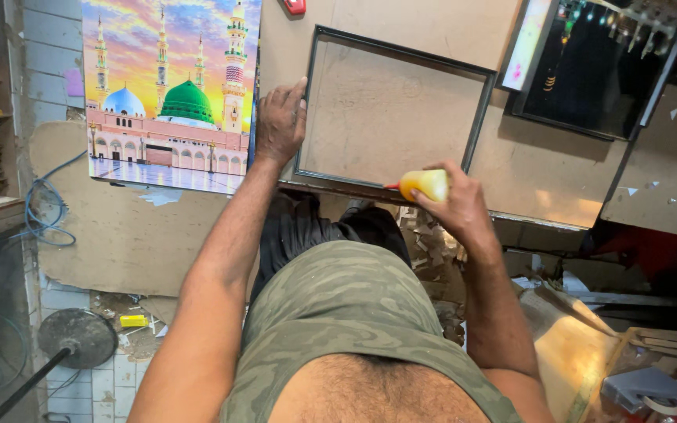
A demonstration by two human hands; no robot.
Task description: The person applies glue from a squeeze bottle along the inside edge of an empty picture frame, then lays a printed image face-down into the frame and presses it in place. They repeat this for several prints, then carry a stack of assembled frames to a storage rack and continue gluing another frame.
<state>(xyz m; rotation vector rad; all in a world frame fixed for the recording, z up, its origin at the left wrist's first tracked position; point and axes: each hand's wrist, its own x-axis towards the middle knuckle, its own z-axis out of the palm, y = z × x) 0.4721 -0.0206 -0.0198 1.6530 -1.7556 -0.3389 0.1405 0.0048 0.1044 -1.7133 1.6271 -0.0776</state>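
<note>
Both hands meet the frame (396, 110): bottle (425, 185) seemingly touching.

inside frame: bare tabletop (440, 31) shows within the empty black frame (481, 117), open to reach
left side: poster (170, 94) lies just beside the frame, left hand (280, 121) pressed between them
near edge: right hand (452, 200) with yellow bottle (425, 185) blocks it
far right: dark framed picture (601, 66) closes off that corner
</note>
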